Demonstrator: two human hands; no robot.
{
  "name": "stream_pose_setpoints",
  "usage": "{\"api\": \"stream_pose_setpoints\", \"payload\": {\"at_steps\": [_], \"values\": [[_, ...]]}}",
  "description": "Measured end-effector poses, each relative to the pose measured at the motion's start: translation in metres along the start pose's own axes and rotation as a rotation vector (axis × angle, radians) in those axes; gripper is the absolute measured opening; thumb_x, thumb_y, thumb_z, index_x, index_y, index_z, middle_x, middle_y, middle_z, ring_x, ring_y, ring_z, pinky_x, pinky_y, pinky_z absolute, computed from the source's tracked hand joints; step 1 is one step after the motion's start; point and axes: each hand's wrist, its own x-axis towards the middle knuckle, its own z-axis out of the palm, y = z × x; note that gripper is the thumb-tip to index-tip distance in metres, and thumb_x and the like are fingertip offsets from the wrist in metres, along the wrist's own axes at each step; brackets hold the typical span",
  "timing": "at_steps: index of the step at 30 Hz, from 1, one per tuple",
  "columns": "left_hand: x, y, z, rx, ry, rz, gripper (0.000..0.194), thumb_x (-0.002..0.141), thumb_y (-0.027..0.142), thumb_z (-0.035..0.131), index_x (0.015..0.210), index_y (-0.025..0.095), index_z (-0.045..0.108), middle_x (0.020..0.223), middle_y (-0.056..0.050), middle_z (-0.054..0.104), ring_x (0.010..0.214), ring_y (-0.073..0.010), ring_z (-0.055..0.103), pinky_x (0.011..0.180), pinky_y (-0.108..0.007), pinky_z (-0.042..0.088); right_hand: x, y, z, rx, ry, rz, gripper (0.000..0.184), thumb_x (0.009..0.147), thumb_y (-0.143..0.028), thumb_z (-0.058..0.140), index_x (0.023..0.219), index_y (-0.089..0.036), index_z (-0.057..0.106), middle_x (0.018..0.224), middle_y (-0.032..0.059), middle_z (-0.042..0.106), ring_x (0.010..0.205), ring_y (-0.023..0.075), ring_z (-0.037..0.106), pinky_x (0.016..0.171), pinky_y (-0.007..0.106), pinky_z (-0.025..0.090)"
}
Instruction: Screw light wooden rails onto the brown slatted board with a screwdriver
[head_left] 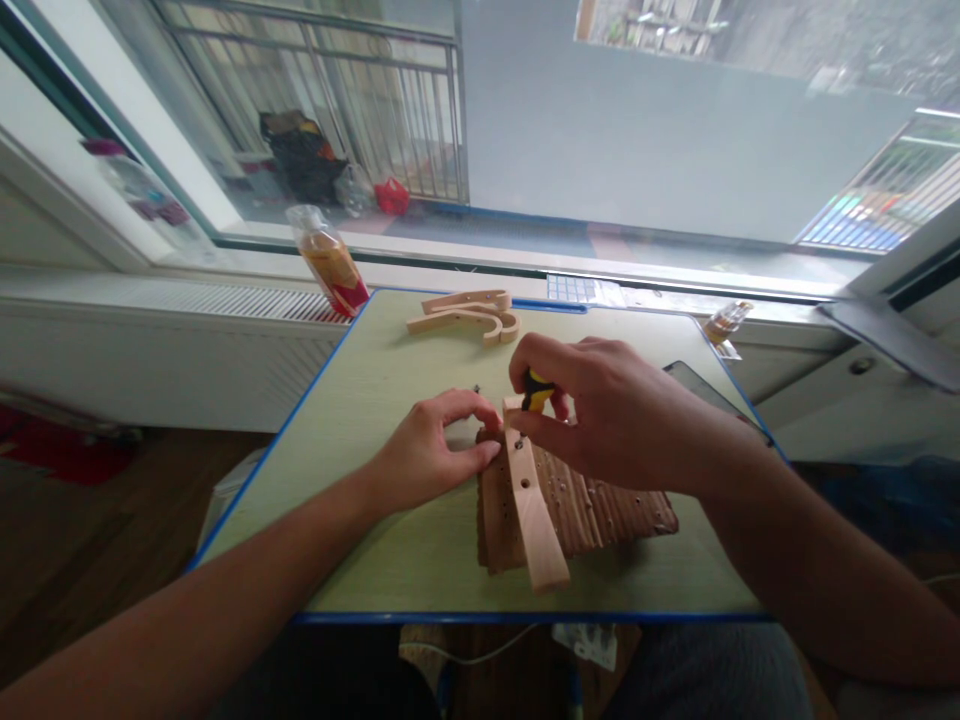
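A pale wooden piece (541, 535) with drilled holes lies across a brown corrugated cardboard pad (600, 505). My right hand (600, 400) is closed round a yellow-and-black screwdriver handle (537, 390) at the wood's far end; the tool's tip is hidden. Small dark metal shows in the wood just below it. Left of the wood, my left hand (424, 445) curls its thumb and fingers onto the far left corner of the cardboard. Beyond both hands, two curved wooden hooks (465, 315) lie together near the table's far edge.
The light green table (345, 420) has a blue rim. A dark flat device (705, 395) lies beyond my right forearm. A drink bottle (326, 260) stands at the back left, another bottle (726, 322) at the back right. A small dark bit (477, 389) lies behind my left fingers.
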Motion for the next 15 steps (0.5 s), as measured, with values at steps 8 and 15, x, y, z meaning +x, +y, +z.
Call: {"api": "stream_pose_setpoints", "payload": {"at_steps": [8, 15], "values": [[0.001, 0.003, 0.001, 0.01, -0.01, -0.001, 0.016, 0.085, 0.02, 0.077, 0.101, 0.02, 0.075, 0.104, -0.005, 0.076, 0.102, -0.0248, 0.072, 0.099, -0.041, 0.053, 0.001, 0.0, 0.004, -0.01, 0.022, 0.022, 0.018, 0.101, -0.039, 0.058, 0.097, -0.022, 0.055, 0.076, -0.0027, 0.059, 0.067, 0.0123, 0.045, 0.063, 0.033, 0.026], [0.006, 0.013, -0.002, -0.017, 0.163, 0.174, 0.018, 0.087, 0.014, 0.075, 0.103, 0.022, 0.074, 0.116, -0.006, 0.071, 0.114, -0.0229, 0.068, 0.105, -0.039, 0.052, -0.002, 0.005, -0.001, -0.064, 0.02, 0.024, 0.026, 0.102, -0.045, 0.058, 0.107, -0.019, 0.06, 0.087, 0.0026, 0.067, 0.074, 0.0163, 0.054, 0.065, 0.033, 0.031]]}}
